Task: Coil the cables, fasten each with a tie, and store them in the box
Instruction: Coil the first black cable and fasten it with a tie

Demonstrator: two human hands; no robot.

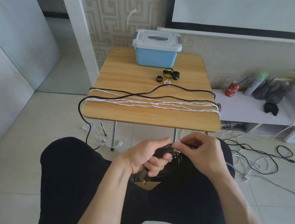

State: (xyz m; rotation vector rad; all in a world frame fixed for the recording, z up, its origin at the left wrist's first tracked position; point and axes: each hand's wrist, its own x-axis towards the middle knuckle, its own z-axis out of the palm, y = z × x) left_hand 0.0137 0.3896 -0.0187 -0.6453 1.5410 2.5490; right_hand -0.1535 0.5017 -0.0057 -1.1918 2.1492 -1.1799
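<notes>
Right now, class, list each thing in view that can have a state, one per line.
Box: lid closed, on table.
Black coil: wound, held over the lap.
Left hand: grips the coil.
Right hand: pinching at the coil.
White cables: uncoiled across table.
Ties: loose, unused.

Both bare forearms reach forward over the lap and meet in the middle. The left hand [144, 158] lies palm turned inward, fingers curled round a coiled black cable [169, 164]. The right hand [200, 146] sits just beside it, knuckles up, thumb and fingertips pinching at the top of the same coil.
</notes>
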